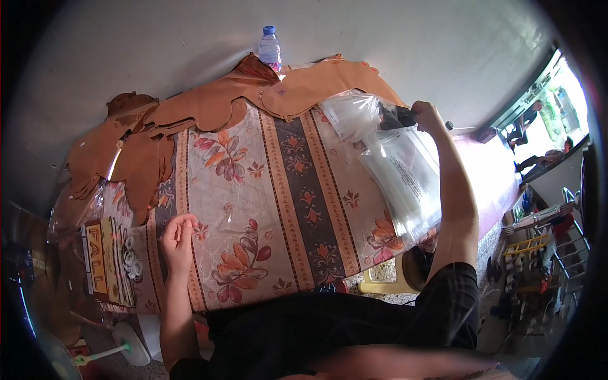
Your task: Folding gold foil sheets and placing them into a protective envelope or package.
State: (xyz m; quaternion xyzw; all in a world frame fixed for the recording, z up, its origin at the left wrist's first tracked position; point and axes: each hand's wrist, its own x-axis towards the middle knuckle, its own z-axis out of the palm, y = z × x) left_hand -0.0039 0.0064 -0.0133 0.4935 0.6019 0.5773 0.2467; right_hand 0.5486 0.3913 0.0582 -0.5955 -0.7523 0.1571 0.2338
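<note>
At the far right of the cloth-covered table, my right hand (427,116) is closed at the end of a small black object (398,118); its kind is hard to make out. That object lies among clear plastic bags (405,180), which are stacked along the table's right side. My left hand (178,239) is over the left part of the patterned tablecloth (234,202), fingers loosely bent and apart from the thumb, with nothing seen in it. Flat brown cut-out sheets (215,98) lie in an overlapping row along the far edge and down the left end.
A water bottle (270,49) with a blue cap stands behind the brown sheets, by the grey wall. Patterned cards (114,259) and white rings (132,263) lie at the near left. A yellow stool (386,282) is below the near edge. Two people are beyond a doorway at right.
</note>
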